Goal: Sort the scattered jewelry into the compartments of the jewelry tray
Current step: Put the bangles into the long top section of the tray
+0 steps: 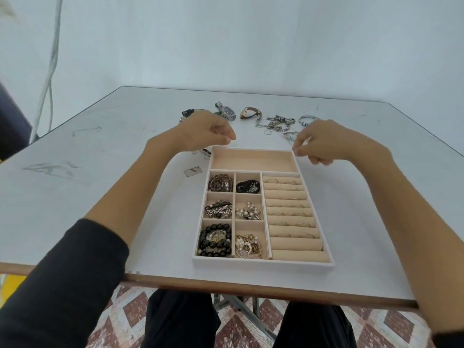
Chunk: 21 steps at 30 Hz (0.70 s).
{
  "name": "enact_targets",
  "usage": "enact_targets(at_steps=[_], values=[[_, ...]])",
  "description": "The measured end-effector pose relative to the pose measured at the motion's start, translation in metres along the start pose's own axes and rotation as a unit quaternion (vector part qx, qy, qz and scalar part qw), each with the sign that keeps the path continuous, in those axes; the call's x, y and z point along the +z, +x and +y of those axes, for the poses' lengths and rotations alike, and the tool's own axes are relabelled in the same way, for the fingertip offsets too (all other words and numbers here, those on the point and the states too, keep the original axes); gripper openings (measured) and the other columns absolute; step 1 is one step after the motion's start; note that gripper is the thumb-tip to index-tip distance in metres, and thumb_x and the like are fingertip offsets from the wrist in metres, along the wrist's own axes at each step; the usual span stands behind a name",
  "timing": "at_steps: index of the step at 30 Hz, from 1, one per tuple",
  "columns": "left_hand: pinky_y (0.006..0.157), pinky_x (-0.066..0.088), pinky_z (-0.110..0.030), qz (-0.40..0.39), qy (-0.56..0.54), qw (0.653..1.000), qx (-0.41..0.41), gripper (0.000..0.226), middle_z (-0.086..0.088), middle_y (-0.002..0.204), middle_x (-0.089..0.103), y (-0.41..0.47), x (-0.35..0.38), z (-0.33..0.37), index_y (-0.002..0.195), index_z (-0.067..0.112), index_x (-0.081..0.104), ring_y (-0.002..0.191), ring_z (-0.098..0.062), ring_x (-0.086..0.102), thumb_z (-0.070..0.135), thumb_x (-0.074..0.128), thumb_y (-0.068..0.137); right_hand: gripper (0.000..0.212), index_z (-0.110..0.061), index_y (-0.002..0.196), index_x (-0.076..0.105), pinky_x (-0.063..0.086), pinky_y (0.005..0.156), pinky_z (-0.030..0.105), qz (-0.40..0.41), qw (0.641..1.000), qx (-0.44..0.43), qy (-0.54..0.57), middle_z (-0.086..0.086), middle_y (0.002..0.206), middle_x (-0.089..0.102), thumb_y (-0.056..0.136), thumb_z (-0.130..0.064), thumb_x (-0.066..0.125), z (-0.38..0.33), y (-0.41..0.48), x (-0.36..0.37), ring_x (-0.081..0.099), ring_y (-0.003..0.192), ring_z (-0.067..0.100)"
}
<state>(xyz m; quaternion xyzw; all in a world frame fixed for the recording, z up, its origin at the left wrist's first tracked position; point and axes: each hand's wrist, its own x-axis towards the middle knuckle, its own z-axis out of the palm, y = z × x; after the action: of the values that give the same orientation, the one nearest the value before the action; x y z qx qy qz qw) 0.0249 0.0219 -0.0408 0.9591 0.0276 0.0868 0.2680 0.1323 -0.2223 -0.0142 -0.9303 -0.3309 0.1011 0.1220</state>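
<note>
Two curled hands (hold unclear): left hand (209,133), right hand (324,144), over tray (263,263) corners.

Bright, even, diffuse light gives the wall (251,33) and table (75,197) a cool cast. Shadows beside the tray (263,263) are soft and faint. Wide-angle distortion bends the table's edges. Detail is soft overall, and the right hand (326,144) looks slightly blurred.
</note>
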Motion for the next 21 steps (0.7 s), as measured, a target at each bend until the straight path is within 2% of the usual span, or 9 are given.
enact_targets(at_steps=[2,4,6,8,10,13,16,18,21], values=[[0.09,0.047,-0.029,-0.007,0.026,1.0,0.004,0.016,0.002,0.102,0.067,0.017,0.007,-0.002,0.104,0.022,0.068,0.097,-0.015,0.059,0.02,0.063,0.089,0.014,-0.018,0.089,0.071,0.048,0.072,0.032,0.087,0.996,0.002,-0.028,0.006,0.082,0.067,0.084,-0.02,0.059,-0.003,0.021,0.009,0.063,0.077,0.027],[0.092,0.045,-0.033,-0.01,0.053,0.999,-0.003,0.021,0.002,0.113,0.064,0.033,0.015,0.0,0.111,0.022,0.065,0.101,-0.017,0.057,0.021,0.061,0.09,0.019,-0.019,0.092,0.072,0.043,0.074,0.031,0.151,0.988,0.009,-0.044,0.008,0.099,0.066,0.084,-0.017,0.055,-0.008,0.035,0.017,0.061,0.093,0.033],[0.096,0.042,-0.037,-0.011,0.101,0.995,-0.004,0.032,-0.001,0.129,0.054,0.05,0.025,0.003,0.124,0.022,0.057,0.108,-0.017,0.052,0.019,0.056,0.092,0.023,-0.021,0.097,0.071,0.041,0.074,0.032,0.173,0.984,0.007,-0.047,0.009,0.106,0.065,0.085,-0.015,0.052,-0.014,0.047,0.021,0.061,0.095,0.034],[0.102,0.039,-0.046,-0.021,0.157,0.987,0.004,0.044,-0.002,0.145,0.04,0.066,0.033,0.009,0.137,0.021,0.045,0.125,-0.023,0.044,0.012,0.048,0.093,0.026,-0.024,0.105,0.07,0.04,0.074,0.031,0.167,0.984,0.007,-0.054,0.009,0.114,0.062,0.087,-0.015,0.052,-0.019,0.059,0.024,0.06,0.1,0.032],[0.104,0.037,-0.049,-0.039,0.213,0.976,0.017,0.054,-0.001,0.152,0.029,0.078,0.038,0.014,0.143,0.019,0.036,0.134,-0.027,0.035,0.003,0.04,0.091,0.029,-0.029,0.111,0.067,0.038,0.075,0.03,0.156,0.986,0.008,-0.061,0.007,0.122,0.059,0.089,-0.016,0.052,-0.019,0.073,0.028,0.059,0.107,0.031],[0.102,0.039,-0.05,-0.049,0.299,0.952,0.032,0.057,0.0,0.154,0.028,0.091,0.045,0.019,0.143,0.014,0.036,0.134,-0.028,0.034,-0.002,0.035,0.089,0.029,-0.032,0.115,0.065,0.037,0.072,0.031,0.156,0.985,0.007,-0.066,0.007,0.123,0.06,0.092,-0.021,0.052,-0.015,0.088,0.037,0.058,0.109,0.03],[0.09,0.044,-0.046,-0.048,0.346,0.936,0.039,0.049,-0.003,0.142,0.043,0.1,0.051,0.017,0.135,0.014,0.045,0.128,-0.029,0.039,0.001,0.034,0.09,0.024,-0.031,0.111,0.067,0.036,0.071,0.031,0.18,0.983,0.004,-0.045,0.007,0.12,0.061,0.091,-0.026,0.055,-0.01,0.092,0.041,0.058,0.108,0.029],[0.084,0.042,-0.042,-0.023,0.338,0.94,0.027,0.043,-0.004,0.134,0.05,0.102,0.053,0.016,0.13,0.016,0.052,0.125,-0.029,0.043,0.004,0.036,0.091,0.02,-0.029,0.107,0.069,0.035,0.072,0.03,0.188,0.982,0.007,-0.011,0.006,0.119,0.062,0.089,-0.027,0.059,-0.008,0.093,0.041,0.057,0.109,0.027],[0.09,0.043,-0.04,0.027,0.291,0.956,0.003,0.032,-0.006,0.129,0.055,0.101,0.05,0.018,0.121,0.02,0.06,0.119,-0.03,0.051,0.011,0.045,0.094,0.016,-0.025,0.101,0.068,0.034,0.072,0.028,0.172,0.985,0.016,0.031,0.006,0.113,0.063,0.085,-0.026,0.064,-0.006,0.094,0.038,0.057,0.106,0.024]])
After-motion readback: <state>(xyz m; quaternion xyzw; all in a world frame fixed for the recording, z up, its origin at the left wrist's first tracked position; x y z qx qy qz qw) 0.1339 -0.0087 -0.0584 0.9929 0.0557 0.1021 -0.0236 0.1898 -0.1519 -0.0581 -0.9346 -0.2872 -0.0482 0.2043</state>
